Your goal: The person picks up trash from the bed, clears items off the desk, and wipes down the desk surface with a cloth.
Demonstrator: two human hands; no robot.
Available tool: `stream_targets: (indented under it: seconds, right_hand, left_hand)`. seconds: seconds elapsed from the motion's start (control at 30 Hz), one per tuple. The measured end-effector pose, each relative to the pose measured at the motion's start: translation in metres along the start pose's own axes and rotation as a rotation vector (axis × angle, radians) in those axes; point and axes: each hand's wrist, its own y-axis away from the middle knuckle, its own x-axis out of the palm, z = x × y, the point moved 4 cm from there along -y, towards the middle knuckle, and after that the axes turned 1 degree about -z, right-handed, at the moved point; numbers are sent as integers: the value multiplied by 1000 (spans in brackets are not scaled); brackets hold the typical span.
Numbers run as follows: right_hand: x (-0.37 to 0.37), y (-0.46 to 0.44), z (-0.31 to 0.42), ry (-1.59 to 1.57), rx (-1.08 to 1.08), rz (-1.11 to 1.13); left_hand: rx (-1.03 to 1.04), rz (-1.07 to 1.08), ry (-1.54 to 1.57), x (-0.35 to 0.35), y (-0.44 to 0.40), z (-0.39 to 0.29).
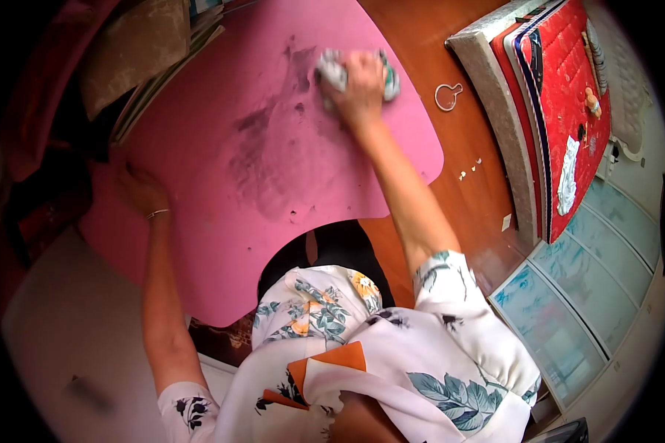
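Observation:
A pink tabletop [199,244] with a curved front edge spreads before me, with dark grey smudges [262,148] across its middle. My right hand [363,88] is closed over a crumpled white and green cloth [332,68], pressed to the tabletop near its upper right side. The hand is slightly blurred. Over at the left edge of the tabletop, my left hand [142,190] rests flat with its fingers stretched out, holding nothing; a thin bracelet circles that wrist. Its fingertips are dim in shadow.
A red mattress [569,96] on a bed stands to the right. On the brown wooden floor [414,44] lie a ring-shaped item [448,97] and small white scraps [471,170]. Frosted cabinet doors [561,310] are at lower right. Boards [166,81] lean at the upper left.

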Motion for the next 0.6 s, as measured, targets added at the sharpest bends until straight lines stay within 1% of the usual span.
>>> stream_targets:
  seconds: [0.03, 0.07, 0.13, 0.2, 0.23, 0.27, 0.3, 0.33, 0.4, 0.47, 0.6]
  right_hand:
    - [8, -26, -4, -61, 9, -33]
    - [10, -44, -5, -48, 3, -33]
    - [7, -42, -13, -85, -87, 47]
    - [-21, 6, -30, -61, -34, 103]
    - [-46, 39, -33, -15, 61, 141]
    - [-69, 72, -36, -11, 60, 137]
    - [-88, 106, -38, 51, 106, 214]
    - [-103, 136, -40, 85, 119, 244]
    - [-111, 159, -36, 103, 163, 274]
    - [-91, 124, -41, 134, 90, 290]
    - [-11, -19, -48, 132, -12, -11]
  left_hand:
    - [-3, -15, -21, -1, -3, -2]
    - [-8, -28, -40, -2, -5, -4]
    - [-12, -28, -28, -2, -3, -5]
    - [-27, -30, -7, -2, 0, -4]
    - [-24, -35, 18, -1, 0, -5]
    - [-22, -42, 42, 2, -2, -6]
    - [-38, -38, 49, 4, 0, -4]
    - [-51, -24, 43, 6, 3, -2]
    - [-72, -5, 30, 5, 6, 1]
    - [-30, 14, 19, 2, 2, -2]
    - [-3, 14, 39, -1, 0, -7]
